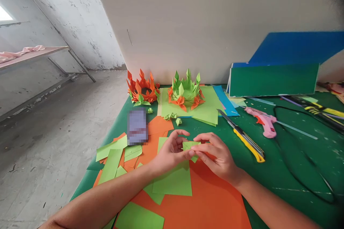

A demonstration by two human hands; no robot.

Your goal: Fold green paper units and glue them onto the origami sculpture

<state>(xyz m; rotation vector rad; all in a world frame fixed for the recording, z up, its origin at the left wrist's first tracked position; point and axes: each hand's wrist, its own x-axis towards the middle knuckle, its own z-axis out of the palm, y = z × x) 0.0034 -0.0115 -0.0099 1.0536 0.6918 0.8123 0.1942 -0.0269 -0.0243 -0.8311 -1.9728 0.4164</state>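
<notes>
Between my two hands is a small folded piece of green paper (190, 145), held above the sheets on the table. My left hand (173, 148) pinches its left side between thumb and fingers. From the right, my right hand (215, 154) grips the same piece with its fingertips. Below lie a green paper sheet (174, 182) and a large orange sheet (209, 200). Farther back, a green folded-paper crown (185, 89) with orange flowers stands on green sheets, and an orange paper crown (142, 87) with green flowers stands to its left.
A yellow utility knife (243, 137) and a pink glue gun (264, 121) with a black cord lie at right. A blurred-out phone-like rectangle (137, 127) rests at left near small green folded pieces (172, 116). Green card (274, 80) leans against the white board (188, 28) behind.
</notes>
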